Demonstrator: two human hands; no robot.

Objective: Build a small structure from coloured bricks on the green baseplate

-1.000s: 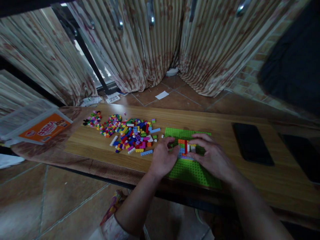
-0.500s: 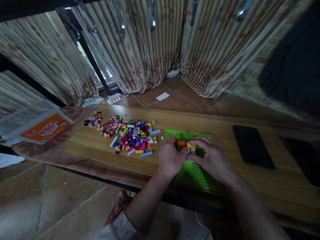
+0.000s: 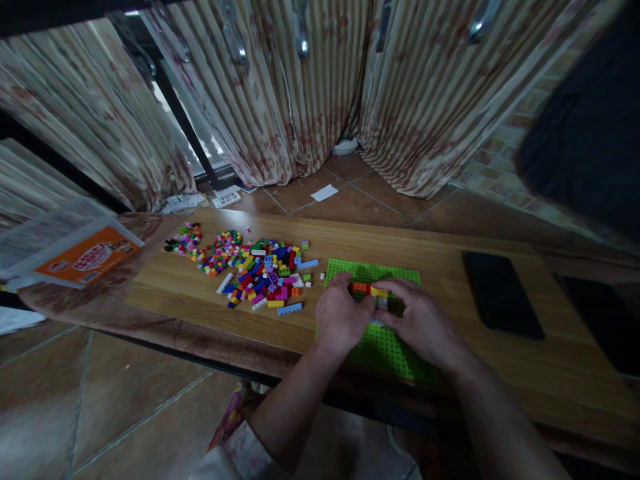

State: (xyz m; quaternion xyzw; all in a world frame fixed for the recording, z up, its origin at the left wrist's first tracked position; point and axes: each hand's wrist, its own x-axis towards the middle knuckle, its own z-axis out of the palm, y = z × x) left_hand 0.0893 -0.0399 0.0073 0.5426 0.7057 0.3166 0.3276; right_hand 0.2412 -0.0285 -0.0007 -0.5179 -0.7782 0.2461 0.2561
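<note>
A green studded baseplate (image 3: 395, 350) lies on the wooden board, partly covered by both hands. Over its middle sits a small group of building bricks, with an orange-red brick (image 3: 361, 288), a yellow brick (image 3: 380, 293) and a pale grey brick (image 3: 383, 303) showing between the hands. My left hand (image 3: 343, 317) closes on this group from the left, its thumb pressed against the near side. From the right, my right hand (image 3: 425, 320) grips the same bricks, thumb in front and fingers behind. The fingers hide much of the group.
Loose colourful bricks (image 3: 260, 273) are heaped left of the baseplate. A clear plastic box (image 3: 90, 253) with an orange label stands at the far left. A dark phone-like slab (image 3: 501, 293) lies on the wooden board (image 3: 440, 250) to the right, with another dark flat object (image 3: 595, 320) beyond.
The view has shifted very slightly. Both hands stay on the bricks, and less of the pale piece shows between the thumbs.
</note>
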